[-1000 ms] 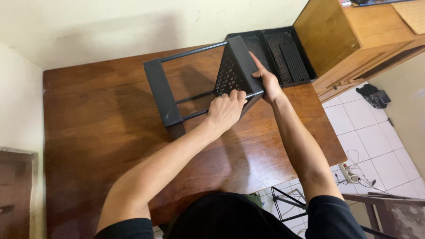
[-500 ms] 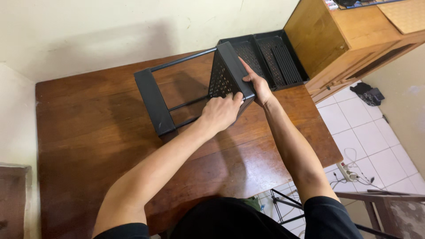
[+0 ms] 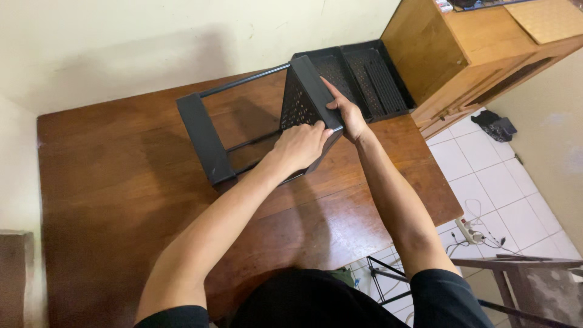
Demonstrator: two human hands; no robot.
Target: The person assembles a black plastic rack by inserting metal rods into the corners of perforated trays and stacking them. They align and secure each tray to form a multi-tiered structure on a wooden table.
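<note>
Left hand: my left hand (image 3: pixel 302 146) curls its fingers (image 3: pixel 317 127) over the near edge of the perforated black panel (image 3: pixel 297 103), gripping it.
Right hand: my right hand (image 3: pixel 347 115) lies along the panel's outer face, fingers (image 3: pixel 328 90) stretched flat, thumb hooked round the edge.
Panel: tilted upright at the right end of a black rack frame (image 3: pixel 203 138) joined by thin rods.
Frame: rests on the brown wooden bench (image 3: pixel 121 200).
Behind: two black perforated trays (image 3: pixel 370 76) lie side by side at the bench's far corner, beside a wooden cabinet (image 3: pixel 449 54).
</note>
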